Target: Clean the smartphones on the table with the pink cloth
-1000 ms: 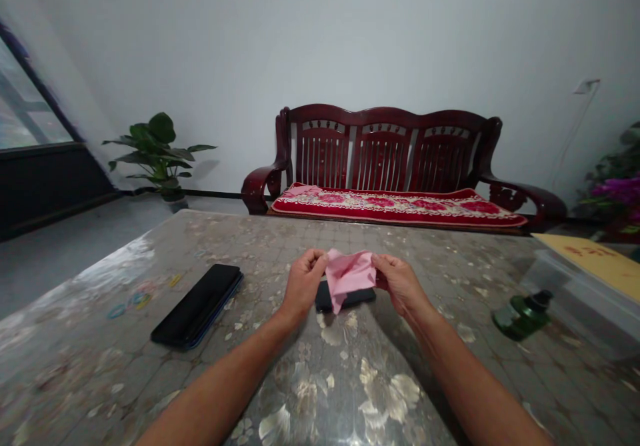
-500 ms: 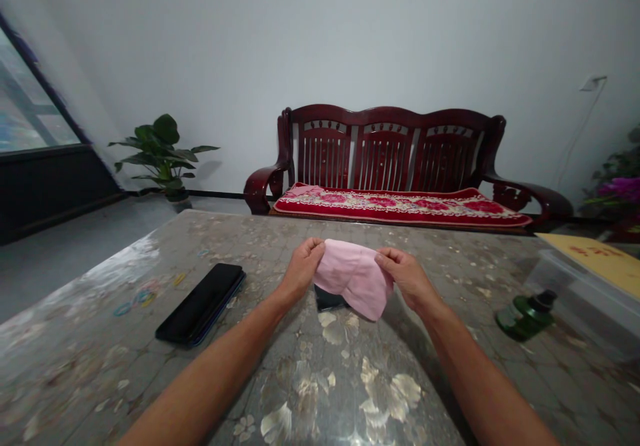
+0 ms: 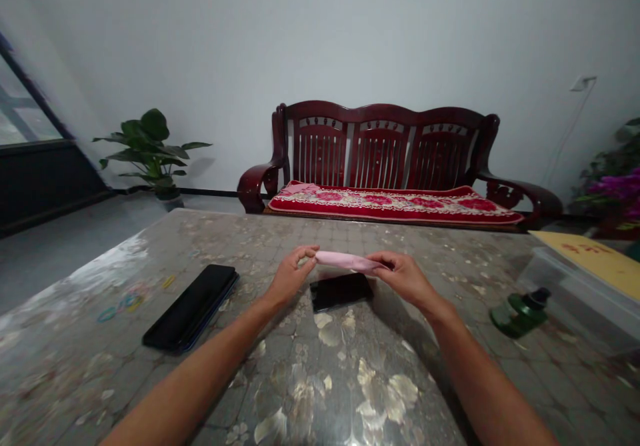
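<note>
A pink cloth [image 3: 345, 261] is stretched between my two hands, drawn into a narrow band just above the table. My left hand [image 3: 294, 274] pinches its left end, and my right hand [image 3: 406, 277] grips its right end. Below the cloth a black phone [image 3: 341, 291] lies flat on the patterned tabletop [image 3: 300, 379], apart from both hands. To the left of my left forearm rests a stack of dark phones [image 3: 193, 309], with the top one's black face up.
Several coloured rubber bands [image 3: 127, 301] lie at the left. A green bottle [image 3: 520, 313] and a clear plastic box [image 3: 575, 299] with a yellow sheet [image 3: 595, 251] on top stand at the right. Beyond the table is a dark red wooden bench [image 3: 380, 153]; a potted plant [image 3: 155, 153] stands left.
The pink cloth hung down as a wide flap over the phone; now it is gathered into a thin band, uncovering the phone. Both hands still hold its ends. The view has shifted slightly.
</note>
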`<state>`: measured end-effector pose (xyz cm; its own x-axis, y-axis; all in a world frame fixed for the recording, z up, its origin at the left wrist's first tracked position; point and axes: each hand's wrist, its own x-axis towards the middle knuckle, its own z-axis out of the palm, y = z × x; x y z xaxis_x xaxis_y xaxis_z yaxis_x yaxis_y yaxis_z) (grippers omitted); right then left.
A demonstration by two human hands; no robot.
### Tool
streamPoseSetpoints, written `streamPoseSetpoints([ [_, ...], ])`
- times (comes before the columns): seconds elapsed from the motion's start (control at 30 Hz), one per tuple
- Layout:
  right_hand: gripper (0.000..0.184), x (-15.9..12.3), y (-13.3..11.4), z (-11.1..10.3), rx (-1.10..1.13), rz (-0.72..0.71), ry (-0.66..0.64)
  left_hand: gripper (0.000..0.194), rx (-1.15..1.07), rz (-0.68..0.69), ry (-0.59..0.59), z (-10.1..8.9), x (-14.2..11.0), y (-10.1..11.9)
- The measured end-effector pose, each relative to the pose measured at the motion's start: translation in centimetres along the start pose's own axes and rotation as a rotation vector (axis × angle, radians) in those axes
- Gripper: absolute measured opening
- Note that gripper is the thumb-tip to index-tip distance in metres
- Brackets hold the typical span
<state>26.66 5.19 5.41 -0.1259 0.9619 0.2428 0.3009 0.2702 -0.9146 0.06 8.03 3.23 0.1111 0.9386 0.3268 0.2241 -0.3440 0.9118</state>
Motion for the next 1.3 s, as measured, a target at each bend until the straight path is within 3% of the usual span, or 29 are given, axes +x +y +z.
streamPoseSetpoints([
  [0.17,0.023,-0.4,1.9,0.0,-0.075,0.158,-0.413,0.003,0.133,-0.019,-0.084,-1.0,-4.1,-1.6],
  [0.27,0.026,-0.5,2.6,0.3,-0.107,0.145,-0.514,0.008,0.184,0.004,-0.151,-1.1,-4.9,-1.7],
  [0.37,0.033,-0.2,3.1,0.6,-0.092,0.133,-0.431,0.011,0.214,0.011,-0.130,-0.8,-4.4,-1.6],
  [0.57,0.034,0.9,4.7,1.1,-0.202,0.064,-0.054,0.009,0.338,-0.048,0.031,0.6,-1.8,-2.5],
  [0.73,0.036,1.5,5.9,1.9,-0.304,0.052,0.132,0.011,0.590,-0.093,0.007,1.3,-0.4,-2.8],
  [0.93,0.045,1.4,6.6,1.9,-0.602,0.114,0.088,0.011,0.763,-0.126,-0.047,1.6,-0.2,-2.8],
  [1.03,0.041,1.1,6.3,1.6,-0.721,0.070,0.096,0.024,0.898,-0.077,-0.041,1.6,-0.7,-2.7],
  [1.13,0.036,0.9,6.2,1.3,-0.777,0.073,0.069,0.031,0.953,0.089,-0.039,1.9,-1.6,-2.2],
  [1.3,0.042,1.0,6.6,1.4,-0.801,0.111,-0.010,0.021,0.937,0.380,-0.169,3.3,-3.2,-1.1],
])
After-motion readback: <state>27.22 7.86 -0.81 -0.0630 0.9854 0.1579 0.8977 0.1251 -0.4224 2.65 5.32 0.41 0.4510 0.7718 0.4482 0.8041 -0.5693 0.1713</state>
